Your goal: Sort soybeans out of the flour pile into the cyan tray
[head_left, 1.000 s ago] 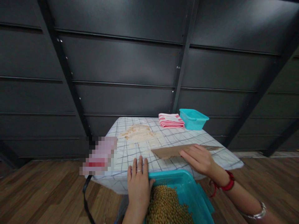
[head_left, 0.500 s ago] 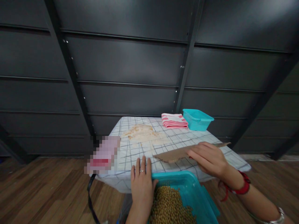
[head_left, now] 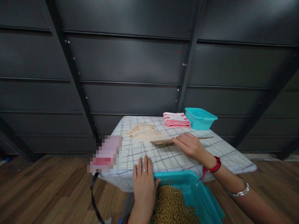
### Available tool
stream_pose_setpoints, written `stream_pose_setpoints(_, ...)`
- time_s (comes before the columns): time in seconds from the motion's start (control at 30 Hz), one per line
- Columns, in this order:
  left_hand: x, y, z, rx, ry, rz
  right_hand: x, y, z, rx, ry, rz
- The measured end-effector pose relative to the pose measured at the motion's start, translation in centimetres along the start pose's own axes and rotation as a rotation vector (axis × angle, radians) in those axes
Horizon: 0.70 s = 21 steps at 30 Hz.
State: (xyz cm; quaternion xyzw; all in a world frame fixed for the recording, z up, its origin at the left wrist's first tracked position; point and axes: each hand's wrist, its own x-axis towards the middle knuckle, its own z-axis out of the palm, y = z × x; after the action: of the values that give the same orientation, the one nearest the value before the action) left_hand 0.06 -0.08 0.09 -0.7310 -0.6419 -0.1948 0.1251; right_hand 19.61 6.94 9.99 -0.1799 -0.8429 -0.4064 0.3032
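A table under a white grid-patterned cloth [head_left: 163,157] carries a pale spill of crumbs or powder [head_left: 142,132] near its far left part. My right hand [head_left: 190,145] grips a long strip of brown cardboard [head_left: 163,142], held on edge on the cloth just right of the spill. My left hand [head_left: 143,179] lies flat with fingers stretched out on the table's near edge, touching the rim of a teal tub [head_left: 184,179]. That tub holds many tan beans [head_left: 174,207] and sits at the front edge.
A folded pink-and-white striped cloth [head_left: 176,120] and a small teal tub [head_left: 200,118] stand at the table's far right corner. A blurred pink patch [head_left: 105,154] is at the table's left edge, a black strap [head_left: 95,199] hanging below it. Dark panelled wall behind; wooden floor around.
My right hand has pushed the cardboard strip away from me across the cloth, toward the spill, and turned it more upright. The left hand has stayed at the tub's rim.
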Motion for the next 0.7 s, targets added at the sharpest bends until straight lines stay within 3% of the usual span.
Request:
stream_pose_setpoints(0.13,0.0,0.0,-0.2,-0.007,0.002,-0.006,0.1,-0.1,-1.9,0.044,0.026,0.024)
stream_pose_setpoints(0.3,0.1,0.1,-0.5,-0.013,-0.018,-0.019,0.5,-1.9,-3.7,0.123,-0.023,-0.012)
stream_pose_setpoints(0.47,0.1,0.1,-0.3,-0.018,-0.018,-0.027,1.0,-2.7,-1.7,0.086,-0.012,-0.051)
stream_pose_setpoints(0.7,-0.1,-0.2,0.4,-0.016,0.017,-0.010,0.9,-0.9,2.0,-0.013,-0.014,0.000)
